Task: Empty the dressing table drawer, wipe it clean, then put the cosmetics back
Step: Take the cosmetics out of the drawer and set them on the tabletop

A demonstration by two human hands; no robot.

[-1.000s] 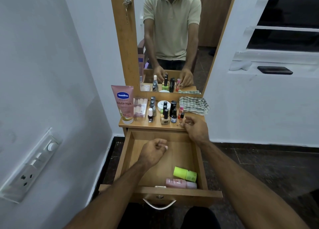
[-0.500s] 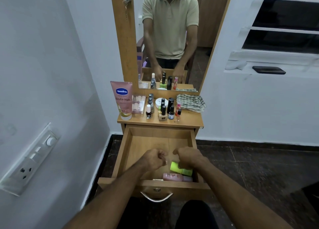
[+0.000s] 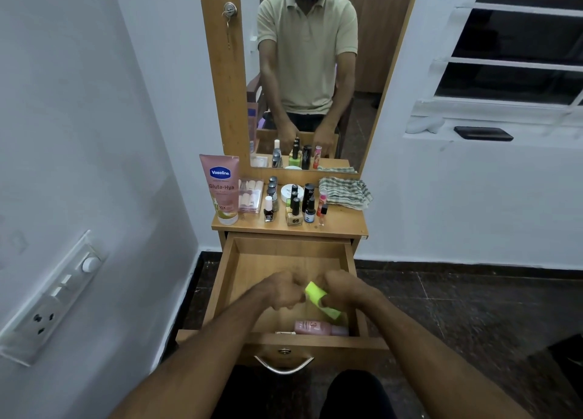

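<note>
Lifted since half a second ago: green bottle (image 3: 321,298), now tilted above the drawer (image 3: 291,254) floor, pinched in the right hand (image 3: 342,287). Left hand (image 3: 279,292) curled just beside its upper end; contact unclear. Pink bottle (image 3: 318,327) lies below both hands, against the drawer front. Other cosmetics stand on the table (image 3: 344,221) beyond.

The right hand (image 3: 342,289) covers the middle of the green tube (image 3: 318,297), and motion blur leaves it unclear whether the left hand (image 3: 279,291) touches it. The drawer (image 3: 227,280) front hides the lower edge of the pink bottle (image 3: 318,327), whose print is too small to read. Labels on the small bottles (image 3: 295,207) on top are unreadable, and the mirror's (image 3: 315,71) top edge is cut off.
</note>
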